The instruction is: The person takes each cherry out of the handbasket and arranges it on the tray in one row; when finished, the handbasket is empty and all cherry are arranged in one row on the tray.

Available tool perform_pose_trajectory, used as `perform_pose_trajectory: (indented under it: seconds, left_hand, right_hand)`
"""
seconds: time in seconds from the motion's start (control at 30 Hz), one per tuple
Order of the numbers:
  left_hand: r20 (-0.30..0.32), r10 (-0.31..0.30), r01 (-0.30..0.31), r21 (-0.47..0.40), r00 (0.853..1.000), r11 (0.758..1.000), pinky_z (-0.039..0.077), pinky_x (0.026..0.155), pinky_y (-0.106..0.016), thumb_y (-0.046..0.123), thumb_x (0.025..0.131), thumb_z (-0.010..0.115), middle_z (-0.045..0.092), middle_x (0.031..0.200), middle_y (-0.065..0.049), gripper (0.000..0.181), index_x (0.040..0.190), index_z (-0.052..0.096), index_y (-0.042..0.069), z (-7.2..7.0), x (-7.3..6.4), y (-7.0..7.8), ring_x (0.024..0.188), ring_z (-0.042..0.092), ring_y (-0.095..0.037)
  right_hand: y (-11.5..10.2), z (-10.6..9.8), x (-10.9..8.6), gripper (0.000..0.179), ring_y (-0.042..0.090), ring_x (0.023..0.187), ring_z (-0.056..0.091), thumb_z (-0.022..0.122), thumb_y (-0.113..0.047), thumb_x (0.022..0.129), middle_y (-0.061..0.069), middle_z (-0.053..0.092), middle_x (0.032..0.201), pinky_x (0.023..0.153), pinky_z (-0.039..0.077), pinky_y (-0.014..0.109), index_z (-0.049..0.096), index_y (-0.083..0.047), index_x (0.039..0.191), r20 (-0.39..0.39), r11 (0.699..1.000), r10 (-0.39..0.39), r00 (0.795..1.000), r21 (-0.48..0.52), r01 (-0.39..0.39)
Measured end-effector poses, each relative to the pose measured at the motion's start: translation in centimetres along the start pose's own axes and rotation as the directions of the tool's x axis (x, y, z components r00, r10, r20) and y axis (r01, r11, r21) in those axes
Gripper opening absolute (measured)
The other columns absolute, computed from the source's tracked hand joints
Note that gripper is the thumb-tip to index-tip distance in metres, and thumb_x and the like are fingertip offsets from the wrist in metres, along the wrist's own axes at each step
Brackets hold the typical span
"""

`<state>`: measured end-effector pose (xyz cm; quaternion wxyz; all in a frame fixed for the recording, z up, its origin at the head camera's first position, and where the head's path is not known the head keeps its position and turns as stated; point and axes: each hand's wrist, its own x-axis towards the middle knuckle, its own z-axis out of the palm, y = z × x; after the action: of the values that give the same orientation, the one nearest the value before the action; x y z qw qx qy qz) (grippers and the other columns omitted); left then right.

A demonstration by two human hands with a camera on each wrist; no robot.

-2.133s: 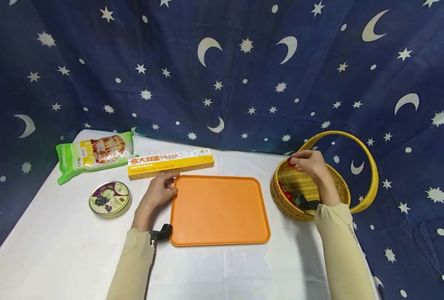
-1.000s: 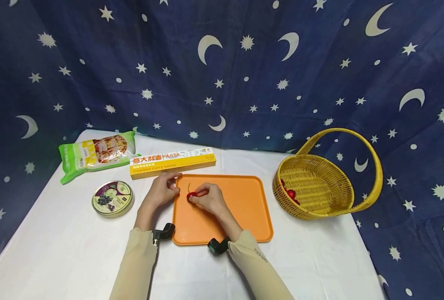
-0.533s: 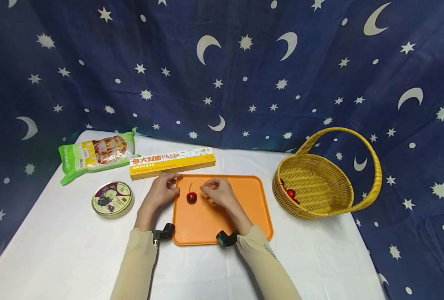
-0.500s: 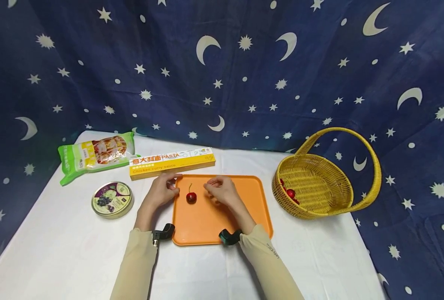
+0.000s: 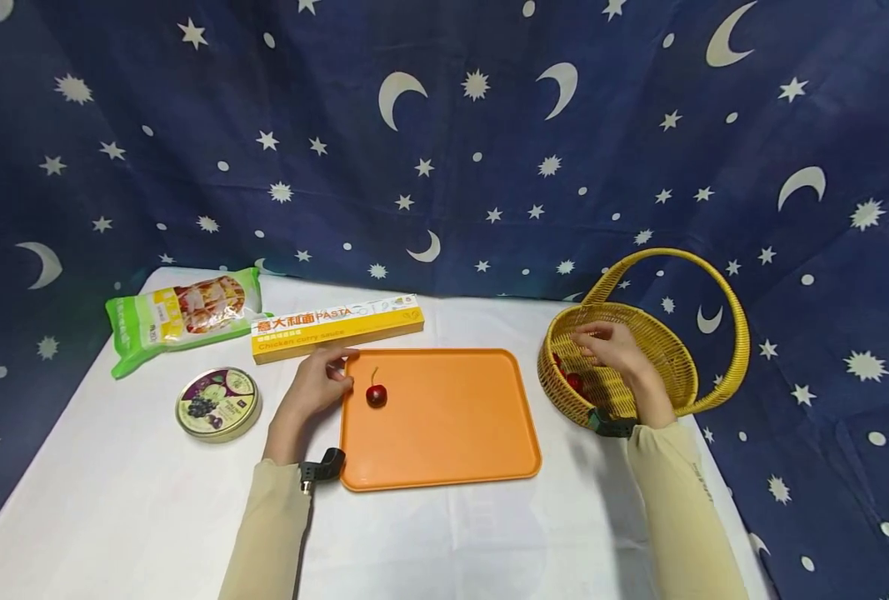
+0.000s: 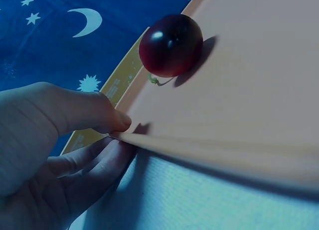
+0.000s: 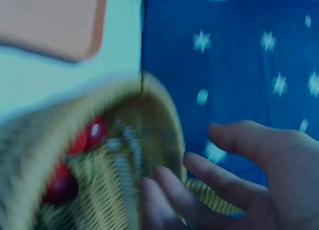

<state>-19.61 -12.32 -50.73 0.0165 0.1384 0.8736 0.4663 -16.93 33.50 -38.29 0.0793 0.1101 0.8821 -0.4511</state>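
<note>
An orange tray [image 5: 444, 425] lies mid-table, and my left hand [image 5: 315, 382] pinches its far-left corner between thumb and fingers, as the left wrist view shows. On the tray near that hand sits a dark red cherry [image 5: 376, 396], its stem upward in the head view. My right hand [image 5: 612, 346] is over the yellow wicker basket [image 5: 669, 367], holding nothing, thumb and fingers [image 7: 229, 190] apart in the right wrist view. Several red cherries [image 7: 62, 182] lie against the basket's inner wall, left of these fingers.
Left of the tray stands a round tin [image 5: 217, 404] with fruit on its lid. Behind are a yellow pasta box [image 5: 339, 329], close to the tray's far edge, and a green food packet [image 5: 185, 312]. The basket's tall handle [image 5: 736, 333] arches up on the right.
My right hand set a cherry down on the tray, let go of it, and swung back right over the basket. My left hand has stayed at the tray's corner.
</note>
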Motion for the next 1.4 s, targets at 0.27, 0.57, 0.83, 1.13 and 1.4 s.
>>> perform_pose_trajectory:
  seconds: [0.27,0.57,0.83,1.13,1.4]
  left_hand:
    - [-0.007,-0.017,0.017,-0.005,1.000,1.000,0.051,0.069,-0.030,-0.004,0.076,0.071,0.059,0.097,-0.018,0.045,0.121,0.067,-0.001,-0.4,-0.2,-0.1,0.074,0.062,-0.022]
    - [-0.009,-0.009,0.009,-0.027,1.000,1.000,0.050,0.065,-0.026,-0.005,0.075,0.072,0.060,0.096,-0.016,0.044,0.119,0.068,0.000,0.5,-0.3,0.1,0.072,0.062,-0.019]
    - [-0.015,-0.011,0.011,-0.017,1.000,1.000,0.050,0.066,-0.028,-0.004,0.076,0.071,0.060,0.096,-0.016,0.044,0.119,0.067,0.000,0.3,-0.2,0.0,0.072,0.062,-0.019]
    - [-0.020,-0.003,0.002,-0.016,1.000,1.000,0.050,0.066,-0.028,-0.005,0.075,0.072,0.060,0.095,-0.016,0.044,0.119,0.067,0.000,0.2,-0.4,-0.2,0.071,0.061,-0.018]
    - [-0.017,0.001,-0.002,-0.027,1.000,1.000,0.050,0.067,-0.028,-0.005,0.075,0.071,0.061,0.097,-0.017,0.045,0.120,0.067,-0.001,0.1,-0.3,-0.1,0.073,0.062,-0.019]
  right_hand:
    - [1.4,-1.4,3.3,0.046,0.025,0.093,0.067,0.050,-0.020,0.101,0.026,0.061,0.119,0.088,0.053,0.044,0.047,0.011,0.136,0.334,0.986,0.167,0.928,-0.070,-0.152]
    - [1.0,-0.3,4.8,0.036,0.019,0.077,0.065,0.052,-0.016,0.099,0.007,0.065,0.086,0.071,0.055,0.034,0.052,0.004,0.128,0.444,0.955,0.297,0.846,-0.160,-0.251]
    - [0.8,-0.1,5.2,0.035,0.018,0.079,0.065,0.055,-0.005,0.095,0.002,0.066,0.091,0.074,0.055,0.034,0.050,0.007,0.128,0.449,0.968,0.253,0.857,-0.119,-0.223]
    - [0.7,-1.3,4.4,0.042,0.013,0.069,0.062,0.057,0.006,0.087,0.003,0.067,0.081,0.074,0.056,0.033,0.050,0.020,0.126,0.336,0.993,0.117,0.935,-0.062,-0.102]
    - [-2.1,-1.1,0.9,0.041,0.008,0.075,0.060,0.053,-0.002,0.096,0.012,0.066,0.098,0.073,0.054,0.025,0.049,0.016,0.133,0.190,0.996,-0.069,0.979,0.073,0.056]
